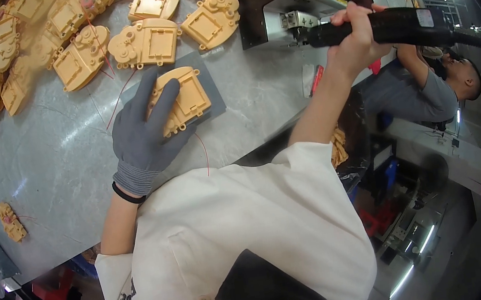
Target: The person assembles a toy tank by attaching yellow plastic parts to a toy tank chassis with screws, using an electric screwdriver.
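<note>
My left hand [146, 126], in a grey knit glove, holds a yellow plastic housing [190, 99] with a square recess. Its fingers lie over the left side and top edge, and the housing rests on a dark grey pad [212, 87]. My bare right hand [356, 37] is wrapped round a black electric screwdriver [403, 26], held roughly level. The screwdriver's tip points left, at the small metal outlet [298, 20] of a box-shaped screw feeder [277, 14]. Whether a screw sits on the tip is too small to tell.
Several similar yellow housings [147, 42] lie beyond my left hand and pile up at the far left. Thin red wires [118, 99] trail among them. A small yellow part [12, 221] lies at the left of the grey table [64, 197]. A person in grey [415, 90] is at the right.
</note>
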The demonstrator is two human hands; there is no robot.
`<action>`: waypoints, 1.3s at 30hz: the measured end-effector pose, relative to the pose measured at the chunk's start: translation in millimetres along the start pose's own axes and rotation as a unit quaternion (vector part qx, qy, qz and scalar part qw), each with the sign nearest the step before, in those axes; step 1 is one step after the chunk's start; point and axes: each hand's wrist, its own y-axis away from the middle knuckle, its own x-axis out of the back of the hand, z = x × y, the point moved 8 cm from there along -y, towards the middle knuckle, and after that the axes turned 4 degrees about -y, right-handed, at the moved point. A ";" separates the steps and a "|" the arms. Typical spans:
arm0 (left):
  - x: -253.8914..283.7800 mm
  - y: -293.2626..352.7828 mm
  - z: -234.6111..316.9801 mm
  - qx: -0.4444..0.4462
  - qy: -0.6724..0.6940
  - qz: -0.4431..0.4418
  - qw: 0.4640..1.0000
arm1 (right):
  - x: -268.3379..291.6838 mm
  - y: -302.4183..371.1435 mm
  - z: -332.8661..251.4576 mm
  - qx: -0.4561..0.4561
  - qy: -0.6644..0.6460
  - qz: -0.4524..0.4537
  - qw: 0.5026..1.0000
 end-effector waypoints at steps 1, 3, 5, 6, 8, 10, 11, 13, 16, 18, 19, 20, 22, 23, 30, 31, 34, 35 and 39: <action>-1.0 2.7 -7.1 0.023 0.033 0.014 0.999 | 2.5 6.0 1.0 -0.017 -0.001 -0.008 1.000; -1.2 6.0 -16.5 0.035 0.038 0.050 0.997 | -5.7 33.1 -1.1 -0.059 -0.089 -0.010 0.994; 1.4 6.3 -20.0 0.039 0.055 0.068 0.995 | -18.0 65.3 -23.6 -0.093 -0.151 -0.049 0.983; 3.2 2.5 -15.1 0.011 0.062 0.067 0.996 | -31.0 79.9 -36.5 -0.103 -0.179 -0.073 0.976; 2.7 -0.9 -12.2 -0.024 0.077 0.058 0.995 | -55.3 103.5 -57.9 -0.094 -0.207 -0.105 0.968; 0.5 -3.0 -14.9 -0.026 0.079 0.068 0.994 | -74.6 111.8 -65.1 -0.077 -0.237 -0.140 0.958; 0.5 -2.4 -15.3 -0.033 0.081 0.076 0.993 | -80.9 114.9 -63.8 -0.082 -0.217 -0.148 0.961; 2.8 -1.5 -17.6 -0.033 0.081 0.085 0.993 | -87.7 116.2 -61.2 -0.087 -0.196 -0.162 0.963; 4.3 2.3 -19.0 -0.036 0.089 0.096 0.991 | -91.8 121.2 -58.0 -0.097 -0.188 -0.191 0.958; 5.1 4.1 -20.6 -0.034 0.096 0.099 0.990 | -92.9 125.2 -56.5 -0.095 -0.194 -0.188 0.958; 5.3 5.2 -20.9 -0.033 0.097 0.099 0.990 | -96.6 127.6 -55.6 -0.100 -0.193 -0.193 0.957; 5.1 5.2 -21.4 -0.034 0.097 0.097 0.990 | -98.5 128.3 -54.5 -0.094 -0.143 -0.180 0.969; 3.1 6.2 -24.1 -0.026 0.105 0.097 0.989 | -101.7 128.7 -51.8 -0.092 -0.090 -0.170 0.977; 2.0 6.7 -24.6 -0.022 0.111 0.099 0.989 | -104.2 128.8 -50.9 -0.094 -0.081 -0.182 0.975; 4.7 7.0 -29.4 -0.001 0.017 0.116 0.993 | -116.2 133.4 -48.4 -0.068 -0.122 -0.277 0.951; 3.3 6.9 -29.0 0.001 0.018 0.113 0.993 | -115.5 133.2 -47.5 -0.072 -0.121 -0.277 0.950; -1.3 2.5 -28.0 -0.003 0.045 0.096 0.994 | -112.6 130.6 -45.5 -0.075 -0.125 -0.269 0.952; -0.8 1.5 -27.0 -0.009 0.055 0.100 0.993 | -112.3 131.3 -44.5 -0.079 -0.134 -0.268 0.951; 2.3 -0.4 -23.8 -0.008 0.066 0.103 0.992 | -108.5 134.8 -41.3 -0.063 -0.068 -0.271 0.958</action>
